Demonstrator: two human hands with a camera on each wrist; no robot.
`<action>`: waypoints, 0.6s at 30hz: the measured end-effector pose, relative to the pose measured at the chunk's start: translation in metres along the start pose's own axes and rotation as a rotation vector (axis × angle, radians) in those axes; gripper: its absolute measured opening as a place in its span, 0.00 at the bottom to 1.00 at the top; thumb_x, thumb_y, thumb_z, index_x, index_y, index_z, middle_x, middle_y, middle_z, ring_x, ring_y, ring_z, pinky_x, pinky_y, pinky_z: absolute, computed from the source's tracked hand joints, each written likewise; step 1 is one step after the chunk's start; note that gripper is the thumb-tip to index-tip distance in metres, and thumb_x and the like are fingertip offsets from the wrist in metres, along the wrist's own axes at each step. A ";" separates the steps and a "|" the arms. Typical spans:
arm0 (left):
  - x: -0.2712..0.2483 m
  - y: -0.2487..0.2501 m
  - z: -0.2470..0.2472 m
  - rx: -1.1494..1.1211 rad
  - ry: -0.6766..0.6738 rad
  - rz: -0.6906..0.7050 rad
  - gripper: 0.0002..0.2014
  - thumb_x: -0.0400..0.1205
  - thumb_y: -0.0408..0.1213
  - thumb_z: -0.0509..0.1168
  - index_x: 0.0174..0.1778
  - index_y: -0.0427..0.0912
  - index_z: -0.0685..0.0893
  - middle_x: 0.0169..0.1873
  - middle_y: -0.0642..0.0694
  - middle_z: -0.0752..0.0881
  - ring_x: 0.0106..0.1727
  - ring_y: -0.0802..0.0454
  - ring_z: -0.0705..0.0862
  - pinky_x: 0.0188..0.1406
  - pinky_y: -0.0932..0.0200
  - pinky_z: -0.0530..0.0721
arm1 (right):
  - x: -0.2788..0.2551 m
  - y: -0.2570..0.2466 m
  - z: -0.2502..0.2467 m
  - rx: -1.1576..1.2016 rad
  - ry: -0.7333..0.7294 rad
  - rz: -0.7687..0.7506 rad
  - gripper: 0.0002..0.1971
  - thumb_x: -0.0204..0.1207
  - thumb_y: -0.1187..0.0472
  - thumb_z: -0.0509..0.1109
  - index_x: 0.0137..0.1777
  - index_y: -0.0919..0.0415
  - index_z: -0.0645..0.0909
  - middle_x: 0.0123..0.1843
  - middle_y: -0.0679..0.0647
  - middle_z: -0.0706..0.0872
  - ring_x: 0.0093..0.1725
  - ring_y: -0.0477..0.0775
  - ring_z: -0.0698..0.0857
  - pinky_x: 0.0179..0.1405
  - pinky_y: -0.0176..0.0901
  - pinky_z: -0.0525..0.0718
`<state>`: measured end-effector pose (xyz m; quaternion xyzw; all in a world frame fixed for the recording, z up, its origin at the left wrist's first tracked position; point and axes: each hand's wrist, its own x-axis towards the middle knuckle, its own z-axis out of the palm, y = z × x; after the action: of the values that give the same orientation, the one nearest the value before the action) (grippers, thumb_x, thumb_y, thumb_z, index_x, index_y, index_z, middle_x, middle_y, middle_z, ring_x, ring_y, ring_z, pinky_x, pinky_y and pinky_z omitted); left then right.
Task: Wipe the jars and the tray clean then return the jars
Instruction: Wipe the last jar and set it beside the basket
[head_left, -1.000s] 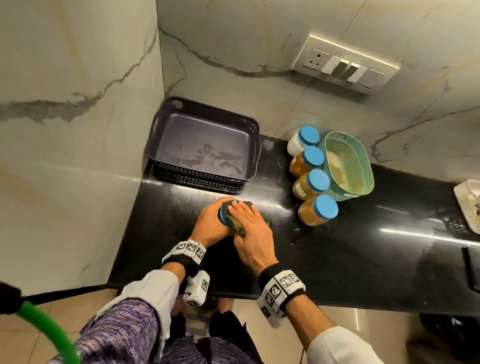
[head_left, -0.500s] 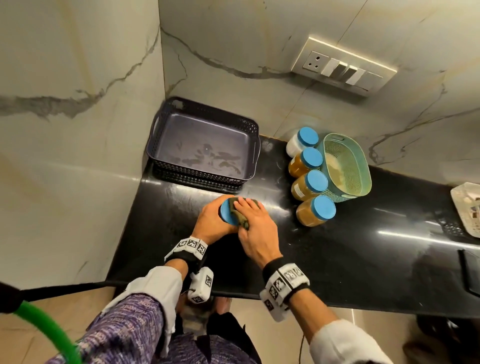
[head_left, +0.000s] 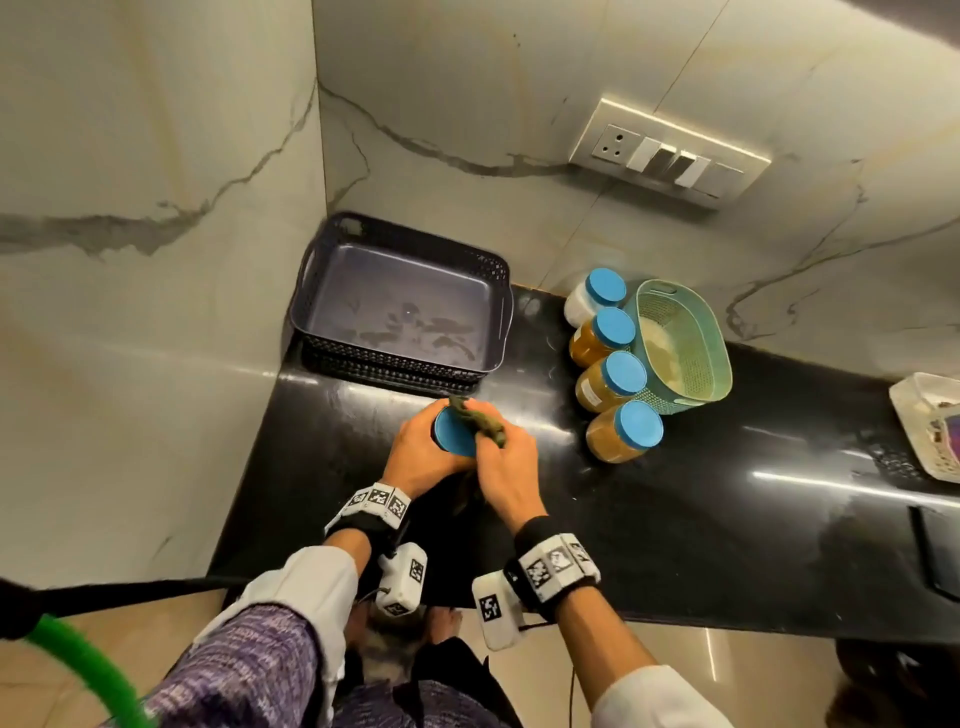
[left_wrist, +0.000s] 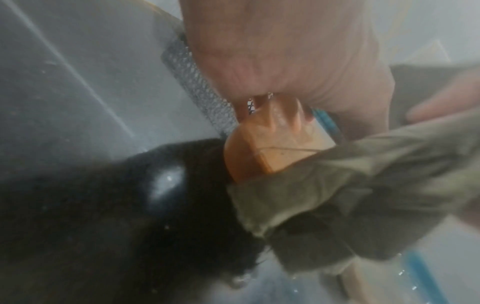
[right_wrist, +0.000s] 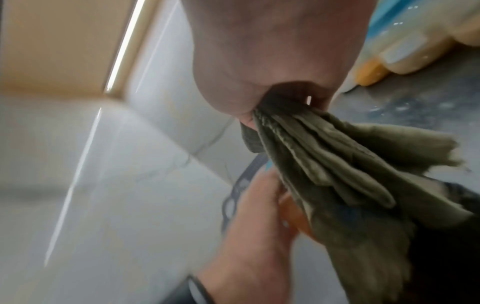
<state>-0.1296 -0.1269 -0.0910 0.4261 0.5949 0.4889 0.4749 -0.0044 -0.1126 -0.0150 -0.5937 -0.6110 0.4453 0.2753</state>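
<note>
Head view, with wrist views. Our left hand (head_left: 418, 454) wraps its fingers round the jar in hand (head_left: 454, 434), blue lid up, on the black counter (head_left: 701, 545) near its front edge. Our right hand (head_left: 506, 475) has its fingers bunched on the olive cloth (head_left: 480, 421), which lies over the lid's right side; in the left wrist view the cloth (left_wrist: 350, 185) also covers the lower part of the amber jar (left_wrist: 262, 152), and in the right wrist view its folds (right_wrist: 324, 164) hang from the closed fist (right_wrist: 272, 51).

Just behind the hands stands the dark tray (head_left: 402, 306), pushed into the corner of the two marble walls, its floor showing wet smears. To the right, four more blue-lidded jars (head_left: 615, 374) stand in a close row, one white and three amber, touching or nearly touching the teal basket (head_left: 696, 322) behind them. A white container (head_left: 930, 431) sits at the far right edge, cut off by the frame. A switch plate (head_left: 670, 150) is fixed to the back wall above the jars.

Bare counter lies between the hands and the jar row, and a wider stretch runs rightward in front of the basket. To the left, the counter ends at the side wall.
</note>
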 end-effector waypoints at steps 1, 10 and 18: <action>-0.001 0.004 -0.001 -0.033 0.031 -0.009 0.32 0.62 0.39 0.87 0.63 0.52 0.87 0.55 0.53 0.93 0.57 0.56 0.91 0.61 0.49 0.89 | 0.001 -0.005 -0.005 0.121 0.057 0.095 0.23 0.74 0.72 0.61 0.57 0.51 0.93 0.58 0.47 0.95 0.64 0.48 0.90 0.67 0.40 0.85; 0.005 0.090 -0.007 -0.577 0.171 -0.021 0.33 0.54 0.35 0.75 0.59 0.38 0.91 0.57 0.33 0.91 0.59 0.33 0.90 0.63 0.39 0.86 | -0.036 -0.068 -0.032 0.402 -0.025 -0.144 0.30 0.75 0.77 0.60 0.73 0.57 0.86 0.68 0.52 0.92 0.68 0.46 0.87 0.71 0.42 0.83; -0.004 0.170 -0.009 -0.663 0.028 -0.011 0.32 0.58 0.33 0.70 0.62 0.29 0.87 0.50 0.30 0.88 0.49 0.37 0.86 0.49 0.46 0.85 | -0.034 -0.113 -0.055 0.455 0.012 -0.301 0.21 0.76 0.74 0.61 0.59 0.55 0.89 0.52 0.40 0.93 0.56 0.38 0.89 0.60 0.38 0.85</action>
<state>-0.1302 -0.1050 0.0779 0.2383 0.4125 0.6590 0.5821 -0.0060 -0.1219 0.1150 -0.4218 -0.5749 0.5218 0.4682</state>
